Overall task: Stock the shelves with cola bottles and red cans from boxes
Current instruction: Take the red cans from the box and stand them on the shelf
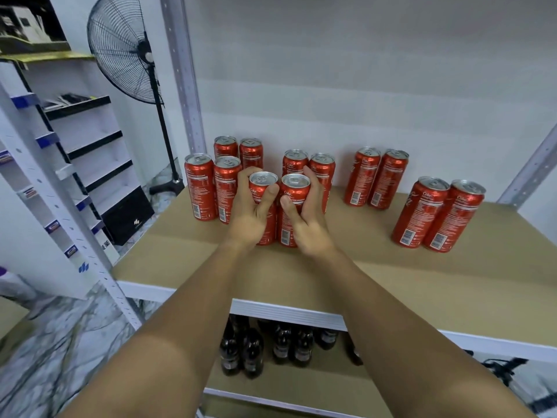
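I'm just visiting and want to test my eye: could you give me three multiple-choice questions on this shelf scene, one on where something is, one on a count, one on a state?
1. Where are the cola bottles?
A. beside the cans
B. on the shelf below
C. on the floor

2. How many red cans stand on the upper shelf?
A. 8
B. 12
C. 15

3. What are the hands doing?
A. each holds a can
B. both are empty
C. both hold one bottle

Answers: B, the bottles show under the can shelf; B, twelve tops are countable; A, the left hand and right hand each wrap a can.
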